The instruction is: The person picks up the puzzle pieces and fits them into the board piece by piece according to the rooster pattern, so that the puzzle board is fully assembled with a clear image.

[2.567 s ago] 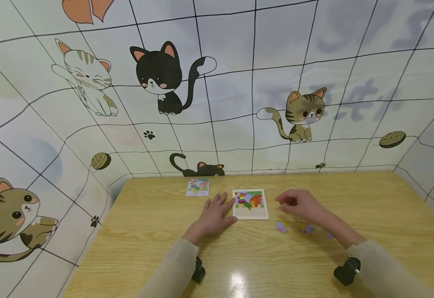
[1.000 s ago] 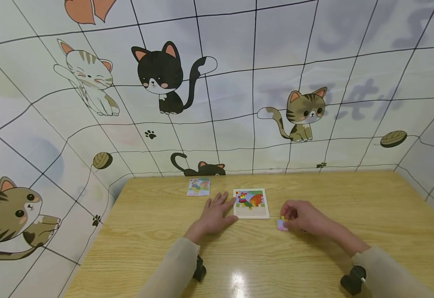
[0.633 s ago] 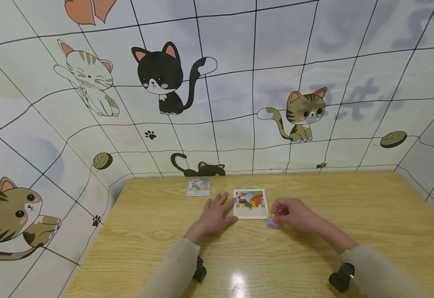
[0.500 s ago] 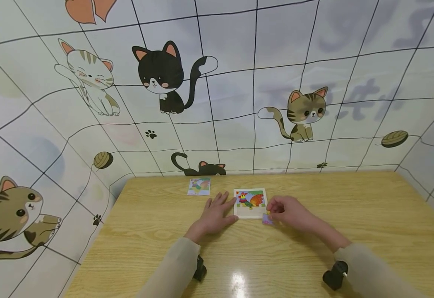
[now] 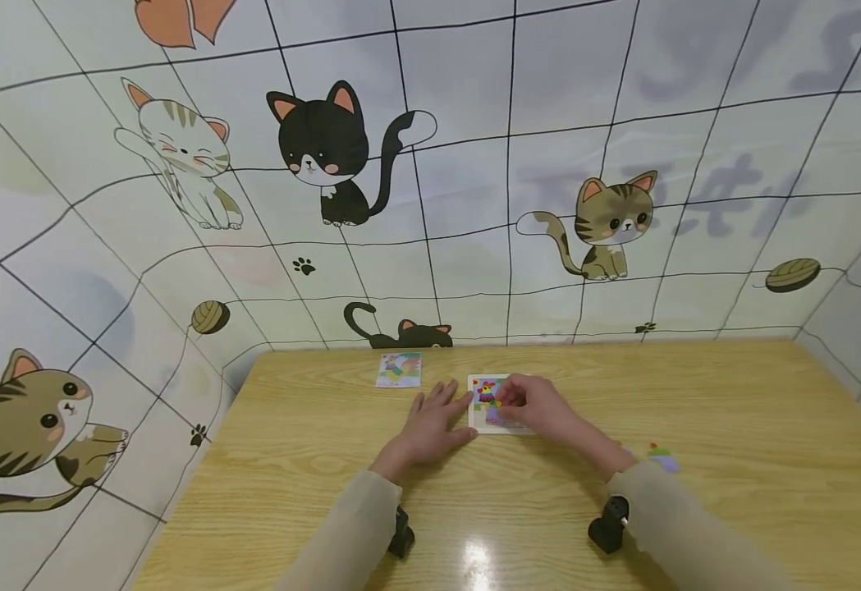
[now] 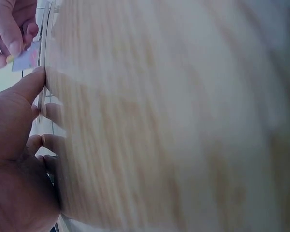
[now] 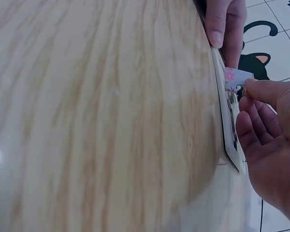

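Note:
My right hand (image 5: pixel 544 408) pinches a jigsaw piece (image 5: pixel 494 415) between thumb and fingertips, low over the lower part of a square puzzle tray (image 5: pixel 504 431). The piece (image 7: pixel 238 77) is lilac with a pink flower, and a bit of yellow shows by the fingers. A colourful rooster's head fills the tray's upper left; the hand covers the tail side. At the tray's left edge, my left hand (image 5: pixel 430 427) lies on the table, fingers spread and straight, with its thumb and a fingertip against the rim.
Behind the left hand lies a square picture card (image 5: pixel 399 370) with a paler rooster. Loose jigsaw pieces (image 5: pixel 662 458) are on the wooden table (image 5: pixel 312 427) to the right, partly hidden by the right forearm. A cat-printed wall covering (image 5: pixel 467 271) rises at the table's back edge.
My right hand, bare at first, came down on the jigsaw piece right of the tray, pinched it and carried it left over the tray. The left hand has stayed in place.

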Demonstrator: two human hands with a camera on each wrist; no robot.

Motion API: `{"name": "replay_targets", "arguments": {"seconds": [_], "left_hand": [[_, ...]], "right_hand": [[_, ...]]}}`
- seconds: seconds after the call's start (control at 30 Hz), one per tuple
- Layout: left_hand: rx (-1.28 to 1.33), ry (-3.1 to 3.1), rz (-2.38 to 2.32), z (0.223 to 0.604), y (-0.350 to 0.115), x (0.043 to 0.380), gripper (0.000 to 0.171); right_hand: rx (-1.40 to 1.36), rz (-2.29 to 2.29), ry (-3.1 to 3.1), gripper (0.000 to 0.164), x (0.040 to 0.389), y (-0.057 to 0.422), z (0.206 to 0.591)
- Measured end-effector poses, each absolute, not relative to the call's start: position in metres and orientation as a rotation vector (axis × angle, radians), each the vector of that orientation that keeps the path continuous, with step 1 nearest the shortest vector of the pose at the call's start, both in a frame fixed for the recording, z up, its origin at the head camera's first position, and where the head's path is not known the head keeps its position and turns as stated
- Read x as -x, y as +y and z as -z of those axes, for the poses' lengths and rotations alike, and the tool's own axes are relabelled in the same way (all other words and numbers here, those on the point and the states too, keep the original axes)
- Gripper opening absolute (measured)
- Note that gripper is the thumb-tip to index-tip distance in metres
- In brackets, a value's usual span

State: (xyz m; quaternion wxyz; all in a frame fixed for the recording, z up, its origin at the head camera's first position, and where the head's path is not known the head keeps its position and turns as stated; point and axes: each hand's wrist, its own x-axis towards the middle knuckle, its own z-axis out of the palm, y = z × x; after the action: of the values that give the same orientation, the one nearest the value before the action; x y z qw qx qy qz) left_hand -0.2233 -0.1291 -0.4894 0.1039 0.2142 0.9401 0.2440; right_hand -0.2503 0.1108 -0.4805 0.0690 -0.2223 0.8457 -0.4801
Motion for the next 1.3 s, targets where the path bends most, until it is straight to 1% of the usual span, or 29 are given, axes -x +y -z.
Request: {"name": "replay_targets", "arguments": {"seconds": [0.23,0.8,1.03,1.3], "left_hand": [[-0.616,2.775,-0.709,0.488,-0.127,0.223,0.065],[-0.631,2.791,-0.677,0.489,-0.127,0.224,0.065],[-0.632,2.790,-0.669,0.488,-0.127,0.223,0.065],[-0.644,2.797,-0.661,0.488,-0.127,0.224,0.066]], "right_hand": [[0.718,1.430,2.565,0.011,0.253,0.099,0.486],[0.523,1.337,2.641,0.018,0.251,0.084,0.490],[0.586,1.360,2.652,0.017,0.249,0.082,0.490],[0.636,1.264,2.716,0.017,0.249,0.080,0.492]]}}
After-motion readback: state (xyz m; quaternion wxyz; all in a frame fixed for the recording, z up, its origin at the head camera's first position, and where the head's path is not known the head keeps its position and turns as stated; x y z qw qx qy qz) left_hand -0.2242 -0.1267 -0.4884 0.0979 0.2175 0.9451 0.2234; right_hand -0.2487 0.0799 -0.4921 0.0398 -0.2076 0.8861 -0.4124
